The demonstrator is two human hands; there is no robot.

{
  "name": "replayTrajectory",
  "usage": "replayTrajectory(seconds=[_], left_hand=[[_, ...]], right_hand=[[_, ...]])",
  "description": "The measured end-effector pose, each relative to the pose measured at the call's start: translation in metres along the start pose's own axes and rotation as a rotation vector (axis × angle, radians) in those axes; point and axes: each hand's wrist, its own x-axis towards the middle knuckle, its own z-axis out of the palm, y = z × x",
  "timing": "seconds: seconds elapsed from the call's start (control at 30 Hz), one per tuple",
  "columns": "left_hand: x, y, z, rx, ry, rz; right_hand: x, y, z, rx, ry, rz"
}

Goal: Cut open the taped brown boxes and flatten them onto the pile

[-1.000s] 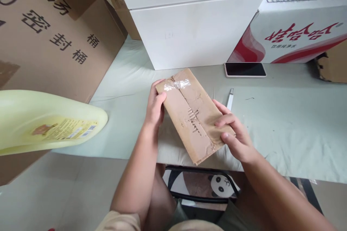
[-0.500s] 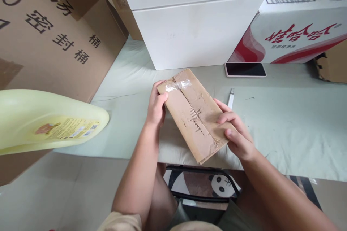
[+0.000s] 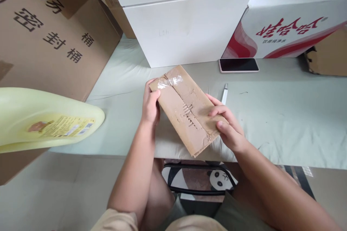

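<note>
Left hand [image 3: 150,104] clamped on the upper-left corner, right hand [image 3: 230,128] gripping the lower-right end, and the flat brown cardboard box [image 3: 184,110] slants between them above the pale green cloth [image 3: 284,115]! Just beyond the right hand, a slim white metal-tipped tool [image 3: 225,94]; farther back, a black-screened phone [image 3: 239,65]. Big white box [image 3: 187,32] blocking behind, pale yellow plastic bottle [image 3: 59,104] crowding left.

You hold a flat, rectangular brown cardboard box [image 3: 184,112] aslant above the pale green cloth-covered surface [image 3: 282,119], by its near edge; face torn mid-seam, clear tape [image 3: 176,79] across far end.
</note>
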Motion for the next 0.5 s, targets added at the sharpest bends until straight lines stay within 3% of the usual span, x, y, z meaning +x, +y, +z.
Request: replayTrajectory(seconds=[0.2, 0.33, 0.5], left_hand=[[-0.014, -0.002, 0.005, -0.028, 0.034, -0.004], [-0.038, -0.004, 0.019, -0.097, 0.082, -0.037], [-0.069, -0.010, 0.032, -0.042, 0.149, -0.039]], right_hand=[[-0.009, -0.006, -0.005, -0.119, -0.062, -0.086], [-0.020, -0.012, -0.017, -0.167, -0.126, -0.151], [-0.035, -0.014, -0.039, -0.146, -0.152, -0.130]])
